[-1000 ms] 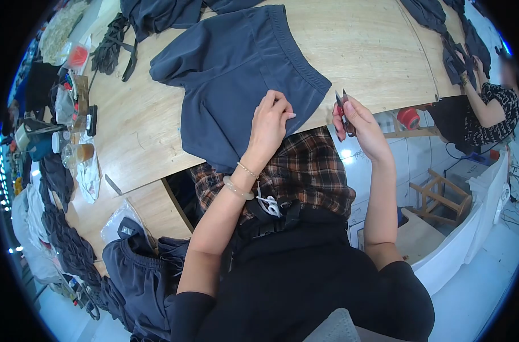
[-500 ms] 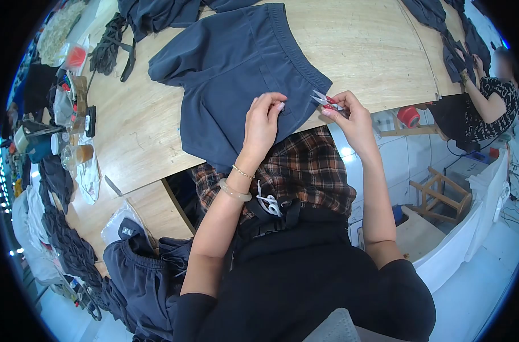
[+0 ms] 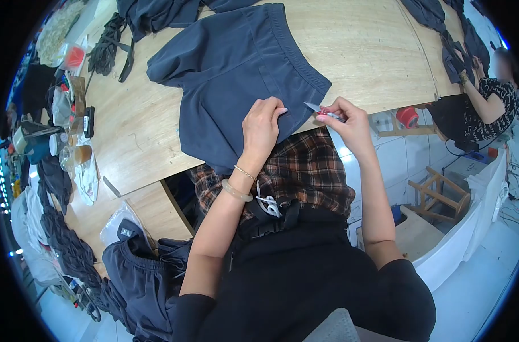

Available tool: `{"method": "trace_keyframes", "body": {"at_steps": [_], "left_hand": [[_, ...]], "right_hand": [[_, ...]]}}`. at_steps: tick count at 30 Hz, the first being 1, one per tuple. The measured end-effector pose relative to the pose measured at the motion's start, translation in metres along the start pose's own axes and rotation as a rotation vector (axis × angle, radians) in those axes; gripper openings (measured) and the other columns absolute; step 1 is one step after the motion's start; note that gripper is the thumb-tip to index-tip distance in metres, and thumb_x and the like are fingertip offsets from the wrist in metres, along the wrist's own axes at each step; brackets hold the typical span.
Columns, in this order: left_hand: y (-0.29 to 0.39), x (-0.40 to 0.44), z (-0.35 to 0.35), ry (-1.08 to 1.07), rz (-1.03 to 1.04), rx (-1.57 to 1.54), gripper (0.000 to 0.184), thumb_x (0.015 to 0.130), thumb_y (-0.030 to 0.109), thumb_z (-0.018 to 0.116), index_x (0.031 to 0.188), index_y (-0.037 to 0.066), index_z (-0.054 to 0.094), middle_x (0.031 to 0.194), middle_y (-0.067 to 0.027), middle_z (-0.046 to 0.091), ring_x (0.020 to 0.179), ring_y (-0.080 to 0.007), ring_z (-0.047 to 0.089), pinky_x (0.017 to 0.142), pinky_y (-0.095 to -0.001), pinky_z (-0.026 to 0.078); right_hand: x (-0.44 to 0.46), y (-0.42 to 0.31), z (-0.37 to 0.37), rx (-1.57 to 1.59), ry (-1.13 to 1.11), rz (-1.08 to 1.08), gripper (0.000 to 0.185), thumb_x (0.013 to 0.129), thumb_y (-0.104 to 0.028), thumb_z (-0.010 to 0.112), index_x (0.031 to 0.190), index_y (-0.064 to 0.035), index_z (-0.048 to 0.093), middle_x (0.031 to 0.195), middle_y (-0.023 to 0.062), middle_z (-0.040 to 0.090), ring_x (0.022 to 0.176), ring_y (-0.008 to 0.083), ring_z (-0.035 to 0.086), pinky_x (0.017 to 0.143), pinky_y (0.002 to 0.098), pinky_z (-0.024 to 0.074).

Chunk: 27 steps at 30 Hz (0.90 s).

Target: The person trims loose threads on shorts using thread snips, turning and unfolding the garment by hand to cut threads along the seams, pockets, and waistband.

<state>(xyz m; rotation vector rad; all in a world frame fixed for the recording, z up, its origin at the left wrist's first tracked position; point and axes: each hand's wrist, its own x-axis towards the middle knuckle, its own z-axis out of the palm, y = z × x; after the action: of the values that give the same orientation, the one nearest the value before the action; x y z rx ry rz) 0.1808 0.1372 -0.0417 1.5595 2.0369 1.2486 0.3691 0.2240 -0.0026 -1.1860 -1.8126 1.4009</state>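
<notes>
Item: slate-blue cloth shorts (image 3: 225, 91), gathered waistband (image 3: 289, 48), on the pale wooden worktop (image 3: 362, 57) at the worker's 11 o'clock.
Item: small red-handled metal snips (image 3: 323, 113), right hand (image 3: 352, 122) grip closed round them, blades toward 10 o'clock.
Left hand (image 3: 261, 126): grip bunched over the cloth; contents, I cannot tell.
Hazards, I judge: overreach nicking that hand; slack cloth getting cut.

Slate-blue shorts (image 3: 225, 85) on a pale wooden table (image 3: 368, 57), before your black shirt (image 3: 322, 273)
Your scissors (image 3: 323, 113) show red and silver; the cloth (image 3: 313, 165) on your lap is plaid in brown, black and cream. Your bangle (image 3: 236, 193) is milky white, your bracelet (image 3: 245, 172) gold. At lower left you have dark grey clothes (image 3: 135, 273); at upper right, a white-patterned black top (image 3: 495, 94).
</notes>
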Motion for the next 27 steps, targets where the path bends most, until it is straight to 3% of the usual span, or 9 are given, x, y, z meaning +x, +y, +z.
{"method": "trace_keyframes", "body": {"at_steps": [2,6,9,12,16,18,22,24,27], "left_hand": [[0.0,0.001,0.0,0.003,0.011,0.006,0.007,0.084,0.006,0.067,0.086,0.003,0.061,0.078,-0.0104,0.06,0.075,-0.0284,0.059,0.068,-0.0377,0.048],[-0.004,0.001,-0.002,-0.047,0.0,-0.038,0.009,0.083,0.008,0.068,0.087,0.003,0.062,0.083,-0.0091,0.061,0.078,-0.0272,0.059,0.069,-0.0371,0.048],[0.003,0.0,-0.004,-0.056,0.062,-0.015,0.01,0.081,0.01,0.07,0.088,0.004,0.065,0.09,-0.0065,0.061,0.082,-0.0256,0.059,0.072,-0.0364,0.049],[0.005,0.002,-0.002,-0.126,0.001,0.053,0.011,0.08,0.011,0.071,0.087,0.004,0.066,0.096,-0.0043,0.06,0.085,-0.0252,0.059,0.075,-0.0361,0.049],[0.002,0.006,0.001,-0.106,0.006,0.07,0.009,0.08,0.01,0.07,0.085,0.003,0.065,0.092,-0.0051,0.061,0.084,-0.0262,0.059,0.075,-0.0367,0.048],[0.001,0.007,0.001,-0.093,-0.034,0.013,0.008,0.082,0.009,0.068,0.083,0.003,0.064,0.086,-0.007,0.061,0.081,-0.0276,0.058,0.073,-0.0374,0.047],[0.001,0.009,-0.001,-0.086,-0.058,-0.025,0.007,0.083,0.008,0.067,0.082,0.002,0.062,0.08,-0.009,0.061,0.079,-0.0291,0.058,0.071,-0.0386,0.046],[0.001,0.009,0.0,-0.081,-0.058,-0.006,0.007,0.084,0.007,0.066,0.083,0.002,0.062,0.079,-0.0098,0.061,0.078,-0.0298,0.057,0.07,-0.0393,0.046],[0.001,0.008,0.0,-0.095,-0.064,0.002,0.007,0.084,0.008,0.066,0.084,0.002,0.062,0.08,-0.0098,0.061,0.079,-0.03,0.057,0.07,-0.0396,0.046]], "right_hand": [[0.002,0.001,0.004,-0.129,-0.102,0.005,0.021,0.078,-0.013,0.079,0.081,-0.0002,0.063,0.069,0.0022,0.065,0.062,0.0051,0.054,0.057,0.0226,0.0415],[0.005,-0.008,0.002,-0.289,-0.169,0.089,0.022,0.077,-0.012,0.081,0.08,-0.0002,0.062,0.073,0.0027,0.068,0.07,0.004,0.058,0.064,0.0209,0.0437],[0.005,0.002,-0.003,-0.152,-0.116,0.057,0.024,0.076,-0.015,0.081,0.078,-0.0003,0.062,0.067,0.0013,0.063,0.063,0.0052,0.052,0.057,0.0238,0.0413],[0.005,0.002,-0.007,-0.125,-0.084,0.072,0.023,0.075,-0.014,0.082,0.079,-0.0008,0.063,0.067,0.001,0.064,0.064,0.0048,0.053,0.058,0.0233,0.0415],[0.003,0.002,-0.006,-0.119,-0.091,0.069,0.023,0.075,-0.015,0.082,0.079,-0.001,0.064,0.069,0.0009,0.065,0.065,0.0046,0.053,0.06,0.023,0.0416],[0.004,0.003,-0.004,-0.167,-0.165,0.094,0.021,0.078,-0.012,0.08,0.082,-0.0011,0.063,0.077,0.0031,0.069,0.071,0.0052,0.059,0.066,0.0223,0.045],[0.005,0.013,0.006,-0.13,-0.185,0.073,0.02,0.078,-0.012,0.08,0.079,-0.0006,0.063,0.077,0.0027,0.07,0.071,0.0047,0.06,0.064,0.0209,0.0446],[0.005,0.013,0.011,-0.152,-0.184,0.04,0.026,0.075,-0.018,0.081,0.077,-0.0014,0.061,0.064,0.0022,0.059,0.059,0.0076,0.047,0.055,0.0264,0.038],[0.006,0.006,0.014,-0.232,-0.208,0.013,0.027,0.075,-0.018,0.08,0.076,-0.0015,0.059,0.061,0.0035,0.056,0.057,0.0096,0.046,0.053,0.0281,0.0368]]}}
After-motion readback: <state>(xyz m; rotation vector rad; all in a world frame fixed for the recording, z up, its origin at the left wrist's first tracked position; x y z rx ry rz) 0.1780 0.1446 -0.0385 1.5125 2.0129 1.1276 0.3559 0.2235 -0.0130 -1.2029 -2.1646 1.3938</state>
